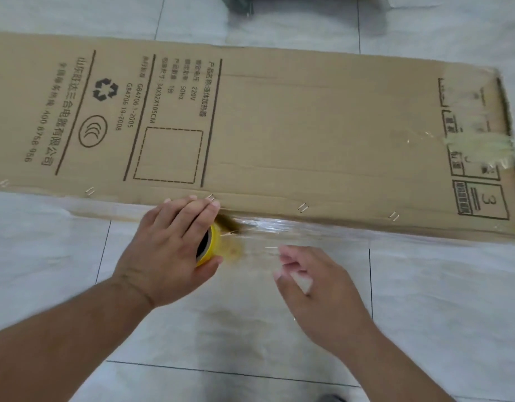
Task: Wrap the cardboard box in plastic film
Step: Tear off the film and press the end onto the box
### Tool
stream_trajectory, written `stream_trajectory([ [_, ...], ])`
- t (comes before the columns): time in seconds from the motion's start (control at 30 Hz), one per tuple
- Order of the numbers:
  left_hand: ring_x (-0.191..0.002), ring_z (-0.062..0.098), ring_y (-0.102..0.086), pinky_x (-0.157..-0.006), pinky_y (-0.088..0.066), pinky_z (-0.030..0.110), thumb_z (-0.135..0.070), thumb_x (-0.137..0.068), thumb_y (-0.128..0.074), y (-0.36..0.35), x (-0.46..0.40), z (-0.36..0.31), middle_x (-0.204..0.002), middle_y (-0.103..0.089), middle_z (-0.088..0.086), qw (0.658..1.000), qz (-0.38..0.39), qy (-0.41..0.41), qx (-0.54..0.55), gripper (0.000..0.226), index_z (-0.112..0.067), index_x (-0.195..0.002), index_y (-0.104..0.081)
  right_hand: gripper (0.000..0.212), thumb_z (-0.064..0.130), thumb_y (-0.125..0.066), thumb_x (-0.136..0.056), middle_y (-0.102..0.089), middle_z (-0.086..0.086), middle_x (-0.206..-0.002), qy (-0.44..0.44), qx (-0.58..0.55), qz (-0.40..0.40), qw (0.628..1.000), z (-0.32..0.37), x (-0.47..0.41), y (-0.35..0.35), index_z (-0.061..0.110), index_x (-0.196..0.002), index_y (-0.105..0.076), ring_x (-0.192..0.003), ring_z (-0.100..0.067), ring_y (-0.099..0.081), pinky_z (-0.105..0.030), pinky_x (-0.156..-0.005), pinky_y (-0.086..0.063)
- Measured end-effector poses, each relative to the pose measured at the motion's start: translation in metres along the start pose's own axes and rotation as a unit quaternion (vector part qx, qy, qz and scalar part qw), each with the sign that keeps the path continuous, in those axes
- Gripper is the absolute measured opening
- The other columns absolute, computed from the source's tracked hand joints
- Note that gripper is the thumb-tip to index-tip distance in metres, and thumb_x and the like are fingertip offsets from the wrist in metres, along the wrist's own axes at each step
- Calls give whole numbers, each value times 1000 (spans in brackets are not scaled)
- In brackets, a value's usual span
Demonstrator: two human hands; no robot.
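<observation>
A long flat cardboard box with black print lies on the tiled floor, its near edge stapled. My left hand grips a yellow roll of clear film or tape just below that near edge. A clear strip stretches from the roll to the right, over film along the box's near edge. My right hand is blurred, fingers apart, at the strip's free end; whether it pinches the strip is unclear. Yellowish tape crosses the box's right end.
Pale floor tiles with dark grout lines surround the box. A dark object stands at the top edge beyond the box. A dark shape shows at the bottom edge.
</observation>
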State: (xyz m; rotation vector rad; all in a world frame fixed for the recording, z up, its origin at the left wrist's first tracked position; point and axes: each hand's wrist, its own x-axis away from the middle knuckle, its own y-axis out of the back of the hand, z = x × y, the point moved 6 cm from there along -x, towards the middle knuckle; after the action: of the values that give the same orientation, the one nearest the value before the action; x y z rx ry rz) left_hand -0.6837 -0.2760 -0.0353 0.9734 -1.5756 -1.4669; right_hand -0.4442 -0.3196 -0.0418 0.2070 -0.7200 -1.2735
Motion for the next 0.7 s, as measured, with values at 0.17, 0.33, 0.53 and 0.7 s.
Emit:
stream_trajectory([
  [0.17,-133,33,-51,-104,-46,53,-68,-90,-55,-2,1,2,-149,-54,5,999,-48,4,2,84,-12,-152,-50,50,52,-60,-98,-72,16,-119,199,66,-23,977,29,-30,5,22,-135,-75,-93,-3,-70,-32,-89,-61],
  [0.33,-133,33,-51,-104,-47,56,-72,-91,-51,-6,0,5,-147,-55,2,998,-59,13,11,82,-16,-152,-49,44,41,-70,-101,-70,4,-124,247,179,-19,952,54,-53,4,19,-139,-74,-85,-7,-62,-31,-91,-50],
  [0.53,-136,27,-50,-105,-47,54,-73,-90,-47,-5,2,5,-148,-54,-2,997,-68,26,36,78,-22,-149,-51,55,51,-66,-106,-58,10,-154,201,328,50,922,53,-55,-18,34,-158,-56,-122,-16,-66,-32,-111,-46],
  [0.7,-150,20,-32,-115,-37,53,-71,-91,-37,1,4,-5,-157,-42,-9,998,-25,56,33,68,-35,-149,-45,51,52,-65,-106,-67,10,-144,155,359,44,919,50,-59,-22,33,-152,-59,-122,-18,-67,-35,-102,-51],
])
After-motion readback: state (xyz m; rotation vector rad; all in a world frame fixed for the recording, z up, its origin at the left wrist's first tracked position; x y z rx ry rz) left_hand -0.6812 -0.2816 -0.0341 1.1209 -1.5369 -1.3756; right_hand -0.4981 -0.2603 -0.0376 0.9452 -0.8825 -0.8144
